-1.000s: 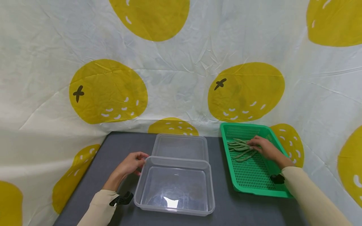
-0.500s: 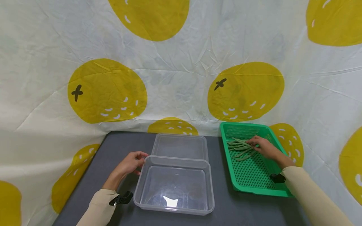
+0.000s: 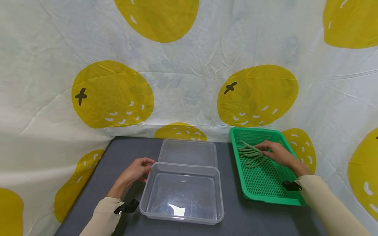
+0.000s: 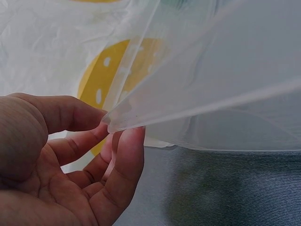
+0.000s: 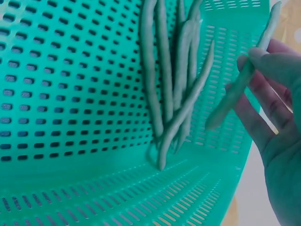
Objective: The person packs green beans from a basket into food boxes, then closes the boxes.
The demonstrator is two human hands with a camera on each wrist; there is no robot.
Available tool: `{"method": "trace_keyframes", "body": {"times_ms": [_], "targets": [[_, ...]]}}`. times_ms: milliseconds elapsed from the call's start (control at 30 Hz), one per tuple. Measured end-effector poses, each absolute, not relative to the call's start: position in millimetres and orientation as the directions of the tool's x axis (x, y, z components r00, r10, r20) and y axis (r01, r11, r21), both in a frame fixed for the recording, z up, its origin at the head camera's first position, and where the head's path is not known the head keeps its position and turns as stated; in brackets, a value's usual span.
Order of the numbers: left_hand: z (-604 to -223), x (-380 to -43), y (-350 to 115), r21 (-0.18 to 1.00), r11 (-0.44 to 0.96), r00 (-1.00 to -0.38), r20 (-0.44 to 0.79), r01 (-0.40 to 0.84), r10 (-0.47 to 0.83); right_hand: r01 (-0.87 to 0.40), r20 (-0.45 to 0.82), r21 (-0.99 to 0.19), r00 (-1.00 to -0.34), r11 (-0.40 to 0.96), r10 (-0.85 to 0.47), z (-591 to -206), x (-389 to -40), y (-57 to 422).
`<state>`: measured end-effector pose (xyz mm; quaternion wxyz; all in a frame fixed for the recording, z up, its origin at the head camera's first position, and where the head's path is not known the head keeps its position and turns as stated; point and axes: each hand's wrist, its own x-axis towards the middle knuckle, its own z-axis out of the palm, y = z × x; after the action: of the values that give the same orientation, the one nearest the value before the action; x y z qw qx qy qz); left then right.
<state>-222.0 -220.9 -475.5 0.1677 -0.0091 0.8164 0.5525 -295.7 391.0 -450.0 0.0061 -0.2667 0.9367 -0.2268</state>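
My left hand (image 3: pixel 136 170) is at the far left corner of a clear plastic container (image 3: pixel 183 221). In the left wrist view, the thumb and fingers pinch the container's rim corner (image 4: pixel 129 121). Over a green basket (image 3: pixel 246 191) on the right, my right hand (image 3: pixel 278 154) holds one green bean (image 5: pixel 235 94) between thumb and fingers. That bean is raised and slanted, apart from the others in the right wrist view. Several more green beans (image 5: pixel 162 70) lie together on the basket's floor, one crossing over the rest.
A clear flat lid (image 3: pixel 189 151) lies behind the container on the dark grey table (image 3: pixel 130 149). Behind the table hangs a white cloth (image 3: pixel 189 95) printed with yellow fruit. Grey tabletop separates the container from the basket.
My right hand has lifted a green bean off the pile and its far end has swung up. The left hand and container have stayed in place.
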Motion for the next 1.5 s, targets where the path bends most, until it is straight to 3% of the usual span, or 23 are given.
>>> {"method": "trace_keyframes", "body": {"times_ms": [733,1500], "targets": [[-478,-225,-223,0.900,0.387,-0.939,-0.288,-0.199,0.186,-0.515,0.100,-0.579,-0.814,0.632,-0.572,-412,-280,357],[-482,-223,-222,0.898,0.395,-0.943,-0.280,-0.192,0.178,-0.601,0.179,-0.684,-0.687,0.413,-0.704,-398,-269,304]]}}
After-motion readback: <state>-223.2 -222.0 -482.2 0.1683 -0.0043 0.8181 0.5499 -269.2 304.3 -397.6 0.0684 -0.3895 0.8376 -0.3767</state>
